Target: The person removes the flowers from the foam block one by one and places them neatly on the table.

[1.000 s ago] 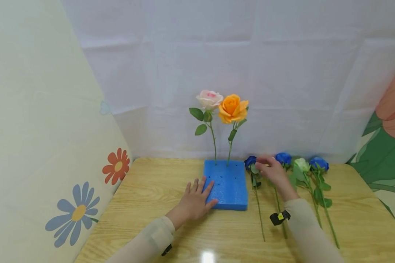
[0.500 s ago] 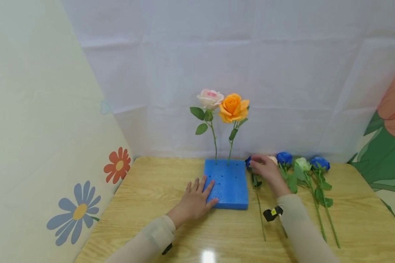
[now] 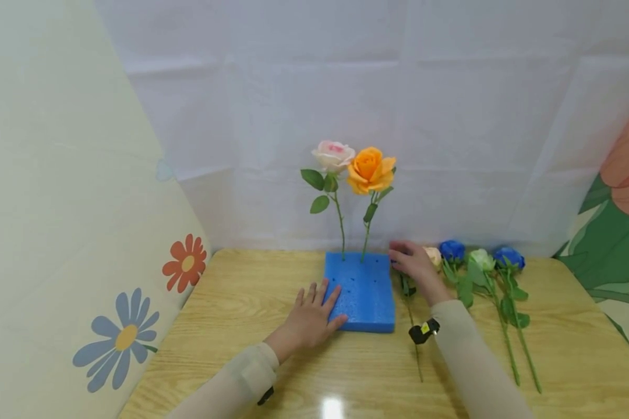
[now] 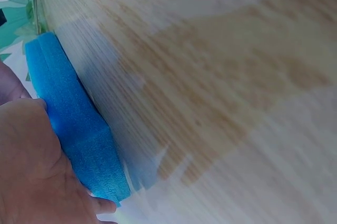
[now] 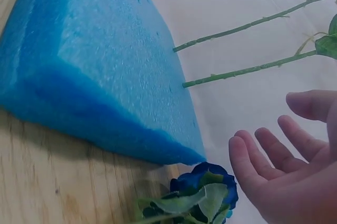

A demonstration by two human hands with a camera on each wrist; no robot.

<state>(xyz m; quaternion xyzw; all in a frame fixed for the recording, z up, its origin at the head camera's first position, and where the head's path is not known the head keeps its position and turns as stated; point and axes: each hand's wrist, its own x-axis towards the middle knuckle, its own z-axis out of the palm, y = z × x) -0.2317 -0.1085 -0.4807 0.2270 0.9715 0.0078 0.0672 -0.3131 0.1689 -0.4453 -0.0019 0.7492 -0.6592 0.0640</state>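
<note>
A blue foam block (image 3: 365,297) lies on the table with a pink-white rose (image 3: 334,156) and an orange rose (image 3: 371,170) standing upright in its far part. My left hand (image 3: 309,320) rests on the block's left side, fingers spread; in the left wrist view the palm and thumb lie along the foam (image 4: 79,124). Over the head of a dark blue rose (image 5: 204,192), lying just right of the block, hovers my right hand (image 3: 416,267). Its fingers (image 5: 279,155) are loosely bent and hold nothing. In the head view the hand hides most of that bloom.
To the right lie a cream rose (image 3: 433,256), a blue rose (image 3: 452,251), a pale green rose (image 3: 482,261) and another blue rose (image 3: 509,258), stems toward me. A white cloth (image 3: 272,145) hangs behind the wooden table (image 3: 241,302). Small holes dot the foam.
My right hand has moved left toward the block, from beside the nearest blue rose to over its bloom, uncovering the cream rose. The left hand stays still on the foam.
</note>
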